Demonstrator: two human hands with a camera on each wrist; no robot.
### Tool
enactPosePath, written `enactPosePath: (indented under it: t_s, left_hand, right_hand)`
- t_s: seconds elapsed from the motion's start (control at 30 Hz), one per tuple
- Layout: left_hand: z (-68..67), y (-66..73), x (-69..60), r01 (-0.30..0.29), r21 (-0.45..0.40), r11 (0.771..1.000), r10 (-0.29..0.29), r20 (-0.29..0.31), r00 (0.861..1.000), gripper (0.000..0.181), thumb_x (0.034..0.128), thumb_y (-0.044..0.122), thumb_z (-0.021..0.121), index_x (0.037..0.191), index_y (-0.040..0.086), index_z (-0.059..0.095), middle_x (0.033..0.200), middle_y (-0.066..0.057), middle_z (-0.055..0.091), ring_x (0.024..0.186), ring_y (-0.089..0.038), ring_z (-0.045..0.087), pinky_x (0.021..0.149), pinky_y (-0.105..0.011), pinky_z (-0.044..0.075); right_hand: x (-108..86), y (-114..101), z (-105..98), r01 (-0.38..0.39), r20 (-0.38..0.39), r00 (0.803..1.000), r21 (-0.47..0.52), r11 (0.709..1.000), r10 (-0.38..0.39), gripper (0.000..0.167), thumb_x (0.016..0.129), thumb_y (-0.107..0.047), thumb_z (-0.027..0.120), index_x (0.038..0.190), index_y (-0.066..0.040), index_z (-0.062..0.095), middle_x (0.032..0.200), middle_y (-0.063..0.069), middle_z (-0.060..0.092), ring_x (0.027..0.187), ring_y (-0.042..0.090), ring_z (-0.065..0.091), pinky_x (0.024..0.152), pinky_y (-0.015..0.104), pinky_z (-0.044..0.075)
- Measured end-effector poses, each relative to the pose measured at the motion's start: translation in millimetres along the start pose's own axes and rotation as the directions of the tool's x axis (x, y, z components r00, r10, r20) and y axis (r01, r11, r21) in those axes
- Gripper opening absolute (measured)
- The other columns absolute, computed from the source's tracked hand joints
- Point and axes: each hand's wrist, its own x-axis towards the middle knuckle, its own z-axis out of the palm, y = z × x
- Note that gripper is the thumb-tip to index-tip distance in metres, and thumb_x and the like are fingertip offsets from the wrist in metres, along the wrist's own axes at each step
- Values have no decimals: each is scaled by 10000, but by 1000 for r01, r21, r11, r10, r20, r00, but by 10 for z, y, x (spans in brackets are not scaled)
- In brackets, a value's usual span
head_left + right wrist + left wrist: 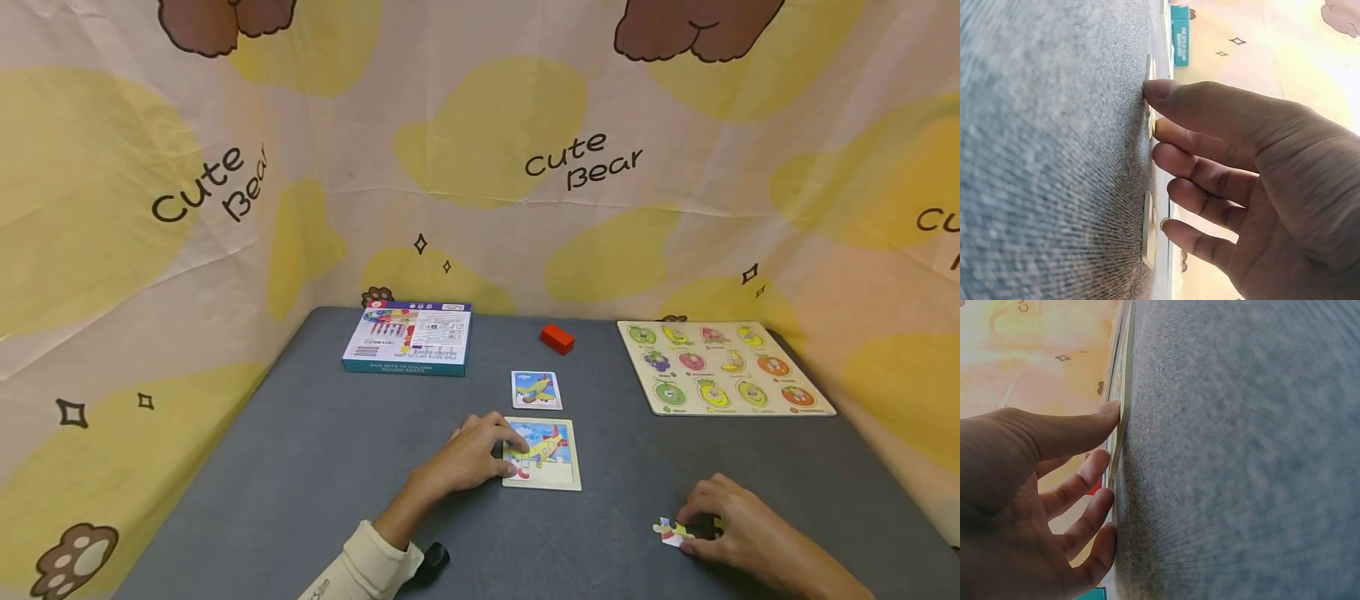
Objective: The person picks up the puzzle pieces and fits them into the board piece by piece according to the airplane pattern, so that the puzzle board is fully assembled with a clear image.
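A square puzzle board [575,467] with a pale frame holds several joined pieces of a yellow airplane picture; bare wood shows at its lower right. My left hand [472,450] rests at the board's left side, thumb on a red-and-white piece [522,474] and a fingertip on the picture, the other fingers loosely bent. Farther right, my right hand [733,523] pinches a small puzzle piece [670,533] low at the table surface between thumb and forefinger. Another puzzle piece [1149,231] lies flat under that hand's outer fingers, mostly hidden in the head view.
Beyond the board lies an airplane picture card [536,390], with a red block [557,339] behind it. A flat printed box [408,337] sits back left, and a fruit puzzle board [726,411] back right. Patterned cloth [480,200] walls the grey table.
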Motion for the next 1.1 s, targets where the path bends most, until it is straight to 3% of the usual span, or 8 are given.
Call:
enactPosePath:
  t_s: [0.13, 0.37, 0.6, 0.8, 0.97, 1.1]
  left_hand:
    - [2, -3, 1, -2, -2, 1000, 2, -1, 1000, 281, 914, 171, 844, 1183, 246, 812, 1235, 23, 604, 1127, -210, 473, 914, -452, 388]
    - [8, -8, 2, -8, 2, 1000, 8, -5, 1000, 279, 914, 175, 843, 1182, 246, 811, 1230, 24, 605, 1126, -209, 473, 908, -444, 386]
    - [6, -13, -5, -20, 0, 1000, 20, -12, 1000, 270, 916, 174, 838, 1179, 232, 813, 1231, 11, 607, 1132, -217, 479, 923, -461, 393]
    - [9, -19, -8, -26, -2, 1000, 26, -11, 1000, 264, 921, 173, 831, 1179, 226, 814, 1235, 2, 608, 1143, -227, 484, 936, -474, 394]
    - [11, -18, -9, -27, -2, 1000, 27, -12, 1000, 265, 920, 172, 832, 1179, 225, 814, 1240, -2, 609, 1145, -230, 488, 936, -473, 395]
    - [10, -18, -11, -23, -7, 1000, 22, -10, 1000, 265, 921, 169, 831, 1180, 223, 813, 1240, -1, 608, 1147, -227, 485, 937, -472, 395]
  right_hand:
    - [-7, -15, 26, 13, -36, 999, -30, 999, -14, 222, 768, -320, 949, 873, -312, 753, 911, -258, 573, 849, -40, 451, 664, 232, 415]
    - [-16, -47, 30, -55, -18, 998, -51, 997, 54, 246, 773, -327, 945, 872, -322, 720, 888, -256, 539, 828, -58, 427, 657, 234, 415]
    - [2, -71, 54, -26, -70, 997, -83, 996, 20, 288, 745, -309, 957, 852, -326, 690, 850, -266, 513, 807, -63, 419, 647, 227, 409]
    - [33, -97, 44, -57, -62, 997, -95, 994, 51, 277, 756, -307, 948, 860, -320, 692, 875, -250, 524, 831, -64, 436, 675, 241, 441]
    - [103, -106, 64, 23, -147, 988, -129, 991, -42, 318, 694, -258, 972, 855, -312, 703, 889, -233, 560, 850, -31, 477, 697, 237, 446]
    - [198, -119, 55, 55, -160, 984, -136, 989, -77, 304, 695, -256, 968, 853, -308, 713, 881, -238, 563, 848, -30, 464, 692, 224, 428]
